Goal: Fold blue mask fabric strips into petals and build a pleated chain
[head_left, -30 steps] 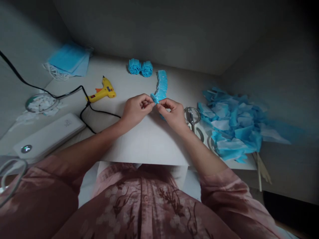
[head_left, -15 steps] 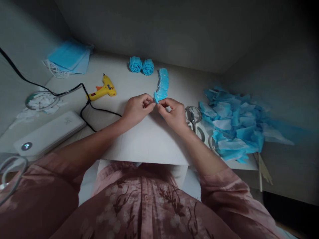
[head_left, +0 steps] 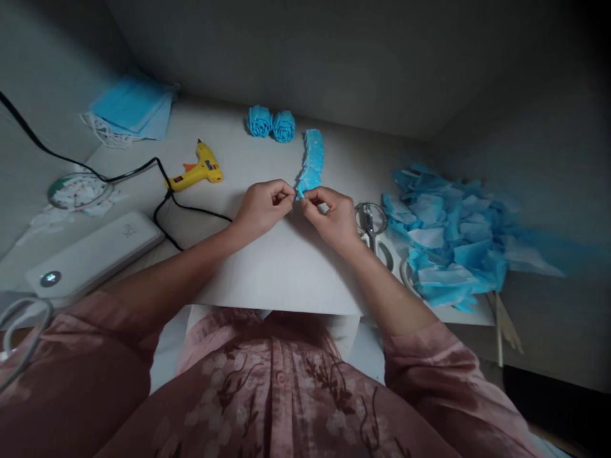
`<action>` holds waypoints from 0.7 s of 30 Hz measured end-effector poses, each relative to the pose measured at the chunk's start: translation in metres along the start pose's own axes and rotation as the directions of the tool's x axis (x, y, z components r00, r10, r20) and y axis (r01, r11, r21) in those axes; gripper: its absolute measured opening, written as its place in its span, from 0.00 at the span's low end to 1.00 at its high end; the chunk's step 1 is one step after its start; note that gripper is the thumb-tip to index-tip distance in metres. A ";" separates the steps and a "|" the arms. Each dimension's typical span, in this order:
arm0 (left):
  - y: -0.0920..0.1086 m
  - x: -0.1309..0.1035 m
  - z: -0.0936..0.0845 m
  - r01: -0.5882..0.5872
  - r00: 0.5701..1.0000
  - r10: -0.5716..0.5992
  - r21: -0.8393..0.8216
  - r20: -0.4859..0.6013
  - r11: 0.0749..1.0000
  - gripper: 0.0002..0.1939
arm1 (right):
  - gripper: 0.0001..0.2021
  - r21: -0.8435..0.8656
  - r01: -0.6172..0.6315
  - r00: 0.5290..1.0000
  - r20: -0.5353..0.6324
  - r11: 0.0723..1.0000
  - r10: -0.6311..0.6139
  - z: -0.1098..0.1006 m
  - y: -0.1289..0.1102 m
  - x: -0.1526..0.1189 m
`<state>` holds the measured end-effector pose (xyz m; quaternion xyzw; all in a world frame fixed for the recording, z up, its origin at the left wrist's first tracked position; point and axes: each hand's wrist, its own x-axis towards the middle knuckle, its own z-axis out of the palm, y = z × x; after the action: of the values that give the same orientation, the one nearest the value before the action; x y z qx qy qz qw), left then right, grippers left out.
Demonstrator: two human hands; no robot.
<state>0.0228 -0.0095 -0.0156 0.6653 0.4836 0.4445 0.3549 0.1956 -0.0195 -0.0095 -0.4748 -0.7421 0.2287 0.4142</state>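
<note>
Grip of right hand (head_left: 334, 215) pinches six-o'clock end of curved, pleated light-blue fabric strip (head_left: 313, 158) on pale flat surface (head_left: 277, 277), left hand (head_left: 265, 207) pinched closed toward nine o'clock, hold unclear; probably light, soft, crushable, best end-held.

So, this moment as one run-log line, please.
left hand: fingertips at small folded blue piece, grip unclear | right hand: pinching that piece | beyond: long pleated blue strip | far: two round blue rosettes
</note>
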 end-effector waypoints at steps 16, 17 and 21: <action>-0.001 0.007 0.001 0.017 0.998 -0.023 -0.110 -0.052 0.994 0.03 | 0.11 0.297 -0.154 0.988 0.014 0.942 0.157 0.000 0.010 0.007; 0.002 0.008 -0.001 0.029 0.997 -0.037 -0.116 -0.068 0.993 0.03 | 0.11 0.365 -0.196 0.979 0.024 0.910 0.201 0.000 0.012 0.009; 0.026 0.009 -0.031 0.047 0.985 -0.062 -0.099 -0.163 0.994 0.03 | 0.12 0.582 -0.298 0.942 0.050 0.756 0.333 -0.005 0.018 0.014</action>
<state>0.0037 -0.0065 0.0207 0.5950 0.5078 0.5108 0.3568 0.2064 0.0007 -0.0148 -0.4494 -0.5336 0.4973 0.5158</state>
